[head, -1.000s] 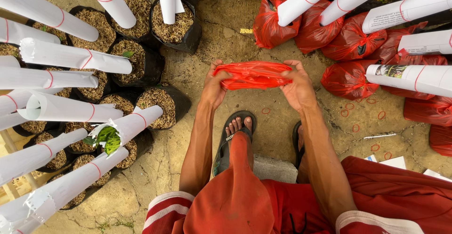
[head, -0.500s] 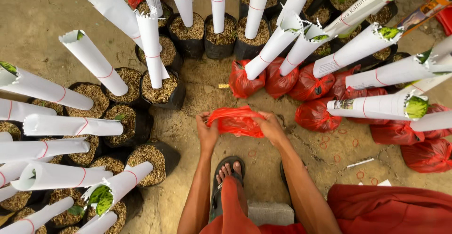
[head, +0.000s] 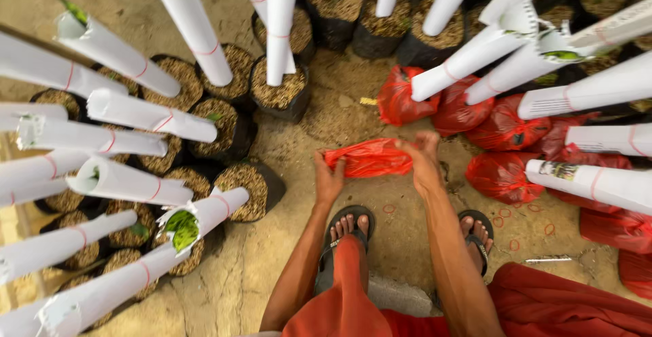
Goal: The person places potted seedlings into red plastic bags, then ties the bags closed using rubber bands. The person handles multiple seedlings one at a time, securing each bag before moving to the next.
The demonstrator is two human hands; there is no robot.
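Observation:
I hold an empty red plastic bag [head: 370, 158] stretched between both hands above the dirt floor. My left hand [head: 329, 179] pinches its left end. My right hand [head: 424, 157] grips its right end, fingers curled over the edge. Both forearms reach forward from my red trousers, and my sandalled feet [head: 346, 227] rest just below the bag. Red bags [head: 502, 174] wrapped around plant pots stand to the right of my right hand.
Black pots of husk soil [head: 278, 92] with seedlings rolled in white paper tubes [head: 197, 28] crowd the left and top. More tubes [head: 591, 181] lean in from the right. Red rubber bands [head: 506, 213] lie scattered on the ground beside my right foot [head: 475, 232].
The view has shifted, so the hands and bag sit lower and further right in frame. My hands have spread the bag a little wider and tilted it.

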